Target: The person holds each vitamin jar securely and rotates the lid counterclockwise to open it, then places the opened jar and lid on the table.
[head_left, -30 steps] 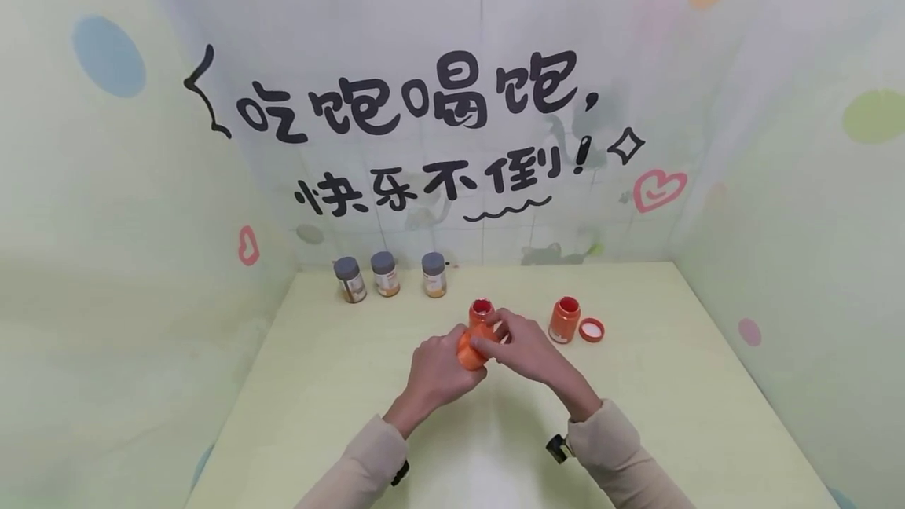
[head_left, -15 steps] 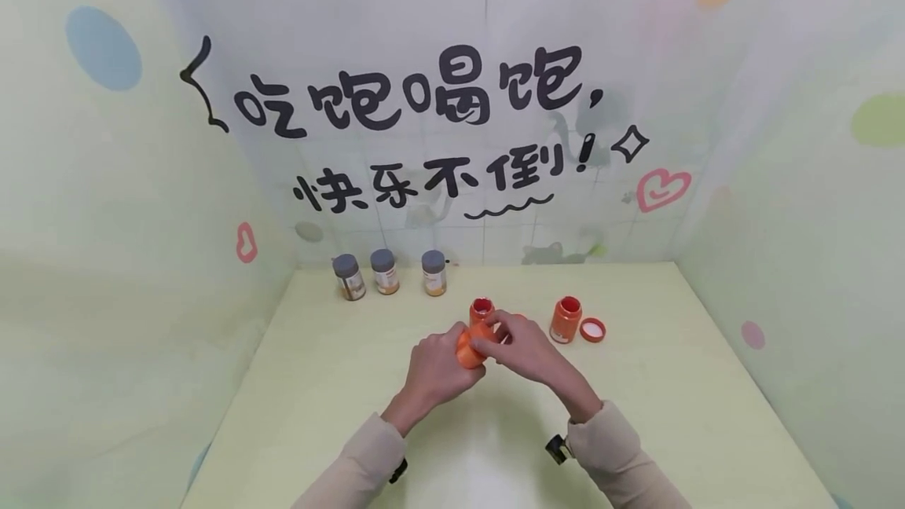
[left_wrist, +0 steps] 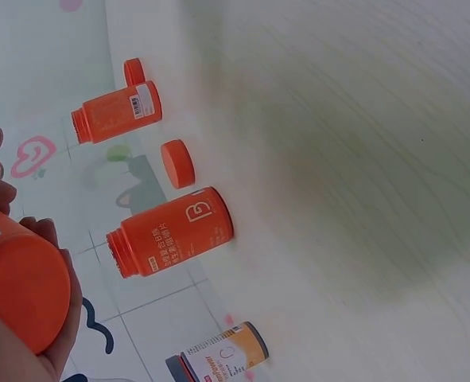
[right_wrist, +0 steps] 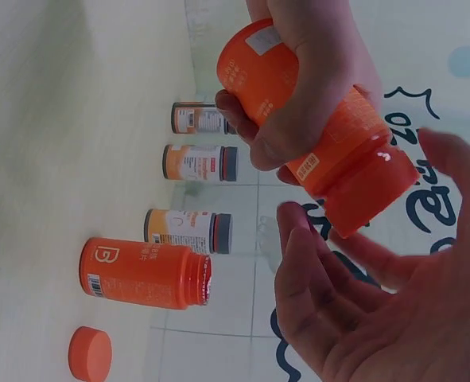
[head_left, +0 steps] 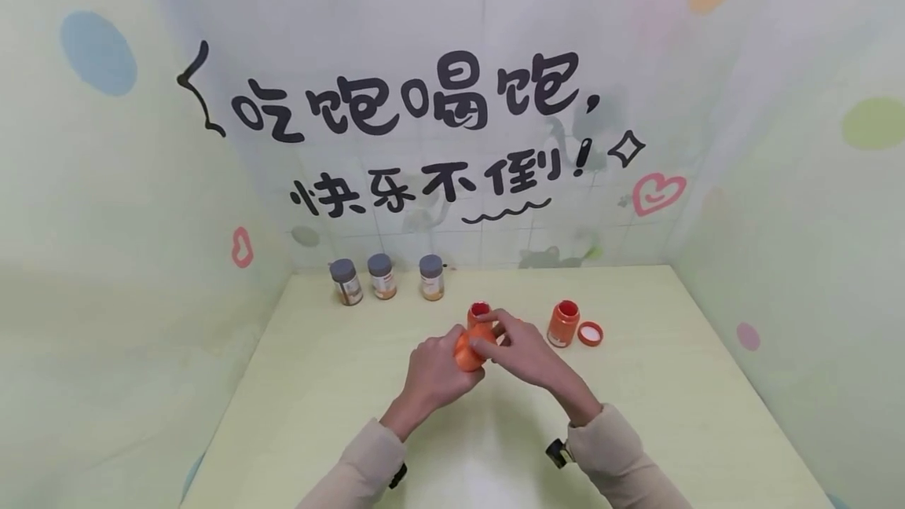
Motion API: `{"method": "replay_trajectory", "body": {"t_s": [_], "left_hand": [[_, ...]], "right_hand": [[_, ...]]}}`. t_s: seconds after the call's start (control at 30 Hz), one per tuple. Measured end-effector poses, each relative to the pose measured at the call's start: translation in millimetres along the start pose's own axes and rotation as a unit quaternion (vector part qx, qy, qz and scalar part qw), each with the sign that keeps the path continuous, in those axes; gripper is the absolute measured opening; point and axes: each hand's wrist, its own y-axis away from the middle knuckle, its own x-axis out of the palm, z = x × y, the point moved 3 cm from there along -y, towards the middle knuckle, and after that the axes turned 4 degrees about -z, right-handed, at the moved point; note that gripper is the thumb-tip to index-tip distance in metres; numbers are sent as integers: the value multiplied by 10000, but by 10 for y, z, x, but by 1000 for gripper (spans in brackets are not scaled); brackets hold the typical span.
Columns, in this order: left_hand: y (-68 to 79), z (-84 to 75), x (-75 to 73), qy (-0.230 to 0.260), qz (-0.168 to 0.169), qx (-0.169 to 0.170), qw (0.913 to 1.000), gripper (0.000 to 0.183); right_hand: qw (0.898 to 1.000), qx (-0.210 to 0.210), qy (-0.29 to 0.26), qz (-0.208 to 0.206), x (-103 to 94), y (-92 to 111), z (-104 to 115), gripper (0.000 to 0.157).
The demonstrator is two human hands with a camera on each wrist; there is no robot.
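My left hand (head_left: 441, 371) grips an orange bottle (right_wrist: 258, 72), tilted and raised above the table. Its cap (right_wrist: 370, 191) is on, pointing toward my right hand (right_wrist: 386, 310). The fingers of that hand spread around the cap, with the thumb by its upper edge and the fingertips close below. Just beyond the hands stands an orange bottle (left_wrist: 175, 232) without a lid, partly hidden in the head view. Its loose cap (left_wrist: 179, 163) lies beside it. Farther right is another uncapped orange bottle (head_left: 563, 326), next to an upturned cap (head_left: 590, 334) showing a white inside.
Three small jars with grey lids line the back left of the table (head_left: 318, 383): a left jar (head_left: 346, 284), a middle jar (head_left: 382, 278) and a right jar (head_left: 431, 280). A printed curtain with black lettering (head_left: 463, 93) hangs behind, and more curtain flanks both sides.
The left hand keeps its grip on the bottle. Fingers of the right hand have shifted slightly at the cap, the index finger stretching out a little. The standing bottles and jars have not moved.
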Motion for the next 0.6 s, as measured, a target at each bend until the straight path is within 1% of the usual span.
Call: {"method": "replay_trajectory", "body": {"t_s": [0.1,0.17,0.23,0.33,0.37,0.43,0.5,0.53,0.6], "left_hand": [[-2,7,-25,-44,2,-5,10000,34],[-21,2,-28,-55,35,7,10000,33],[-31,0,-33,-96,61,0,9999,33],[-39,2,-57,-100,81,-37,9999,32],[-38,5,-65,-89,74,-49,9999,32],[-31,19,-69,-101,73,-59,9999,32],[-32,24,-74,-102,34,-2,9999,32],[-32,22,-66,-108,5,33,9999,32],[-38,14,-50,-119,-35,109,9999,32]], "right_hand": [[9993,299,-74,-188,18,-19,10,56],[9994,278,-80,-198,2,-21,13,52],[9999,79,-41,-103,-20,-23,22,50],[9993,-344,-32,170,-51,-24,52,47],[9984,-499,-21,262,-57,-24,60,47],[9970,-658,-59,402,-58,-26,71,48],[9977,-565,-70,361,-49,-37,71,49],[9986,-449,-63,290,-45,-40,61,49],[9999,-77,-85,115,-33,-50,31,52]]}}
